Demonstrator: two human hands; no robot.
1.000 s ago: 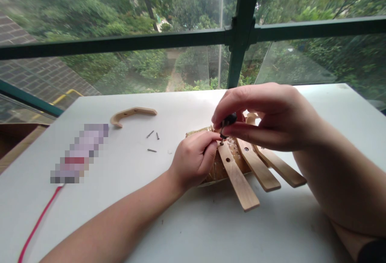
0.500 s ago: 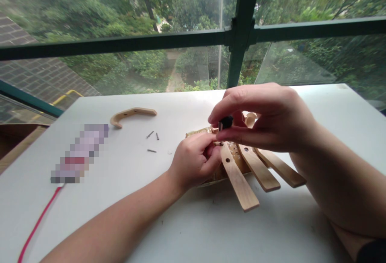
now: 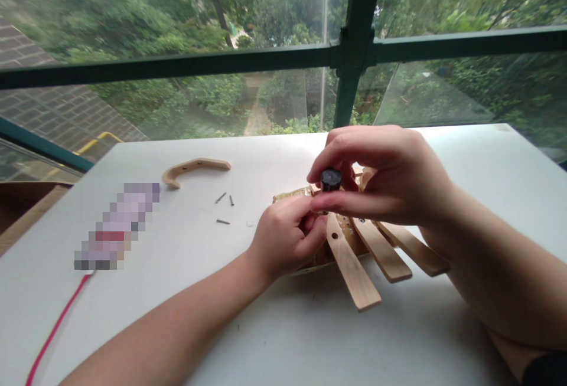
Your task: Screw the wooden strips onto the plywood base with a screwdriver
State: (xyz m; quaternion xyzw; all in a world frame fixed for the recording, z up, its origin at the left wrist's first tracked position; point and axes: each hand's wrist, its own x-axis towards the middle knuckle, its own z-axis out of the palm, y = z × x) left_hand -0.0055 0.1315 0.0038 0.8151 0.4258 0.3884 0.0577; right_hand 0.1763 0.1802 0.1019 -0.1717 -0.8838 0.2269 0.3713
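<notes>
My right hand (image 3: 376, 179) pinches the black round-ended handle of a screwdriver (image 3: 331, 179) between thumb and fingers; its shaft and tip are hidden. Just below, my left hand (image 3: 290, 229) is closed on the upper end of a pale wooden hook (image 3: 354, 268), whose one open hole shows beside the fingers. That hook lies on a brown block wrapped in clear tape (image 3: 348, 229). Two more wooden hooks lie on the block to the right: the nearer hook (image 3: 385, 250) has a screw in it, and the farther hook (image 3: 419, 250) is partly behind my right forearm.
A loose wooden hook (image 3: 197, 164) lies on the white table (image 3: 155, 291) at the back left. Near it are a few screws (image 3: 223, 221). A blurred-out flat object (image 3: 117, 226) with a red cord (image 3: 57, 330) lies at left. The window frame (image 3: 177, 67) stands behind the table.
The screwdriver handle has turned more upright, so its round end now faces me. My right fingers have shifted around it. My left hand and the hooks stay almost in place.
</notes>
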